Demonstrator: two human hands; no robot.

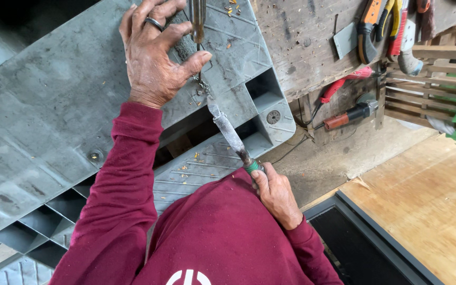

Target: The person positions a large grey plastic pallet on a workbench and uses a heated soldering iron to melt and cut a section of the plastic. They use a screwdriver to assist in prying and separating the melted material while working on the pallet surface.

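Gripping a worn file [228,129] by its green handle, the right hand [276,196] had closed fully. Beyond it, the left hand [157,55] lay half-curled, pinning a small metal piece [200,84] against the grey plastic pallet [54,116]; filing looked underway, steady pressure needed.

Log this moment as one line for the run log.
left hand: pressing small metal piece on grey plastic pallet | right hand: holding file, tip at the piece | power tools on floor
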